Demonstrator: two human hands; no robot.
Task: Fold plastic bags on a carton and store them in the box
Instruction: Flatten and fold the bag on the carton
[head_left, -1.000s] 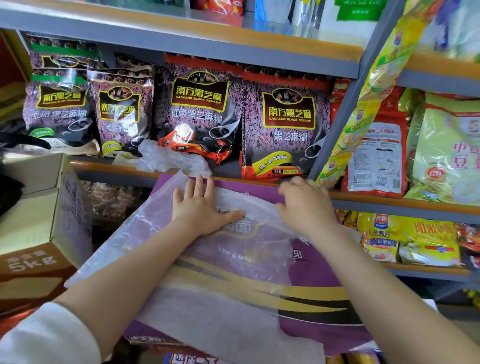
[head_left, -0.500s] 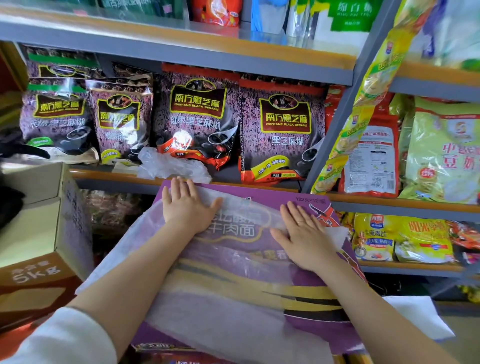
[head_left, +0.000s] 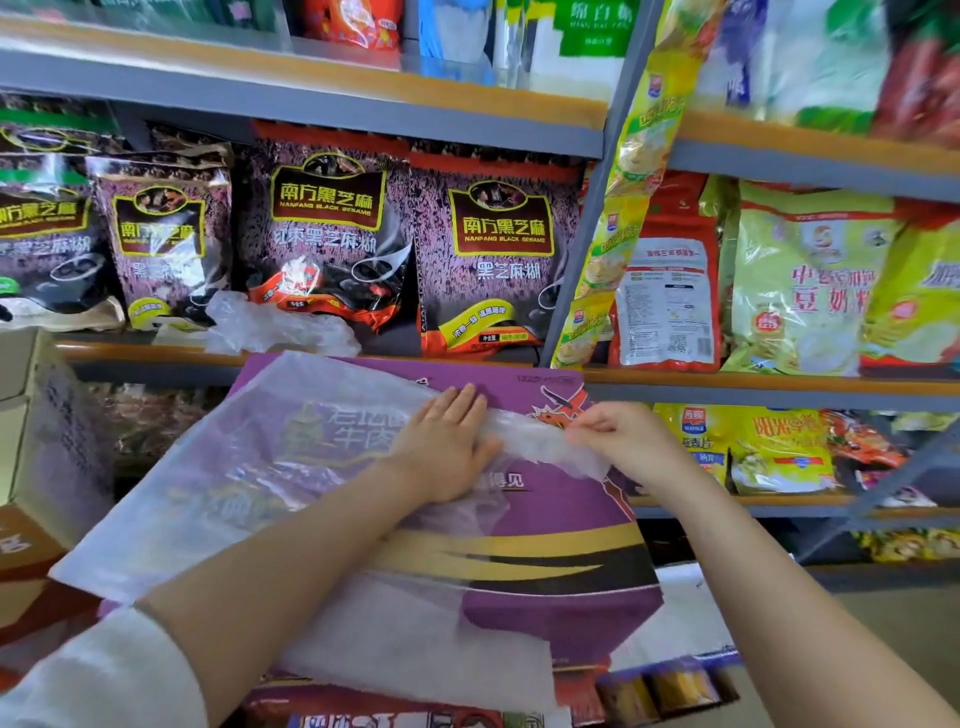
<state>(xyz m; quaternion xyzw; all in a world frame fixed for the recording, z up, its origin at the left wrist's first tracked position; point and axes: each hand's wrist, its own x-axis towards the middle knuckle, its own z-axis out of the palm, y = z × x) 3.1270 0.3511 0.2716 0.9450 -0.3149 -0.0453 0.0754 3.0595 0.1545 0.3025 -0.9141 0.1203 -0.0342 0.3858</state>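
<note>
shop shelves (head_left: 332, 358) behind, left hand (head_left: 441, 452) flat on plastic bag (head_left: 218, 478), right hand (head_left: 618, 441) pinching its edge, over purple carton (head_left: 561, 597)

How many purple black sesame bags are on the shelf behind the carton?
4, in one row: far left, next to it, centre, and right by the upright post. More may be hidden behind.
</note>
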